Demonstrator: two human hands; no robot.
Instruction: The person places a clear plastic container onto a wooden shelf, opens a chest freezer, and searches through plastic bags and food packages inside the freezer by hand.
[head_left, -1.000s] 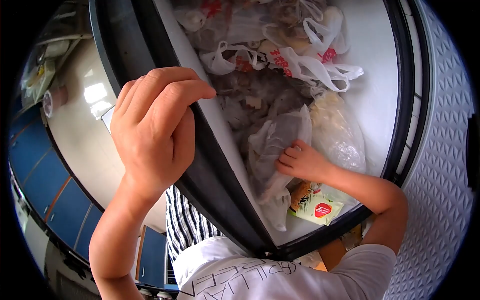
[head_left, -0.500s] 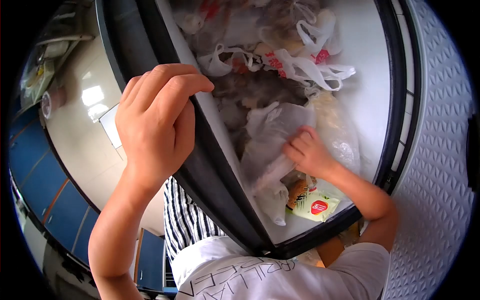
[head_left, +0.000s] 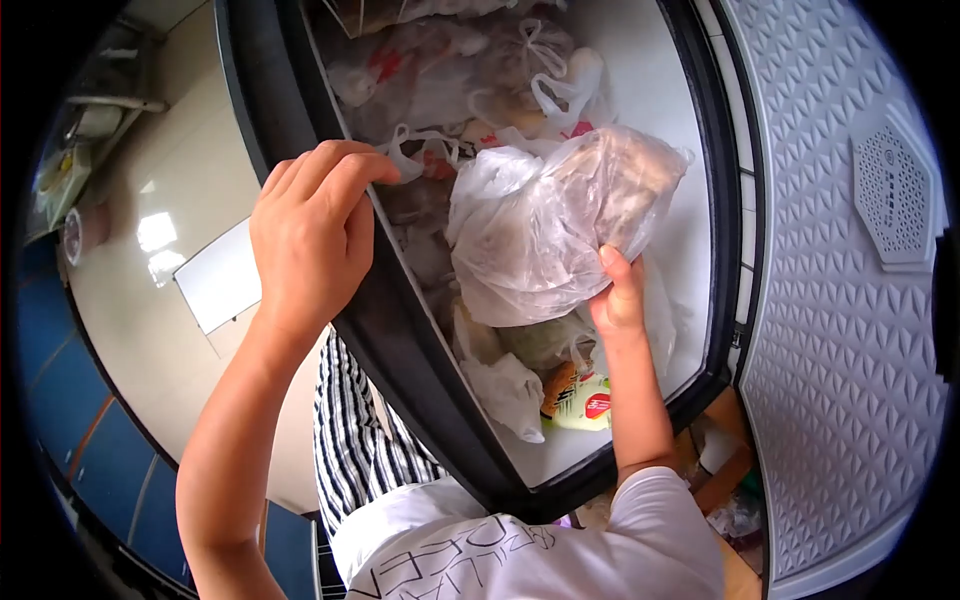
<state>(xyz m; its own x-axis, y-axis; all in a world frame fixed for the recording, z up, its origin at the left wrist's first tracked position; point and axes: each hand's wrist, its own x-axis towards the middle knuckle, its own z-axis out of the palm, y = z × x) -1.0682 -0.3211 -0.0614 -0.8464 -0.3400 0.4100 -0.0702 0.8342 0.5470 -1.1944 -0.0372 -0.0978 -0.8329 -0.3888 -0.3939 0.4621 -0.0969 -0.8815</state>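
A chest freezer, its dark rim (head_left: 400, 330) running past my body, is filled with plastic bags. My right hand (head_left: 622, 292) grips the lower right part of a large translucent plastic bag (head_left: 530, 235), thumb on top and the other fingers hidden beneath. Something brownish shows through the bag, too blurred by the plastic to name. On the freezer's left rim rests my left hand (head_left: 315, 220), with its fingers curled over the edge; what lies under the fingertips is hidden. Below the bag are a green and yellow packet (head_left: 580, 400) and a whitish bag (head_left: 508, 395).
More tied bags (head_left: 430, 70) lie at the far end of the freezer. A textured grey panel (head_left: 830, 350) stands to the right. Blue cabinets (head_left: 105, 470) and a white board (head_left: 222, 278) on the tiled floor are at the left. Boxes stand at the lower right.
My right hand has taken hold of the large bag and lifted it up above the others. The view has shifted rightward. My left hand stays on the rim.
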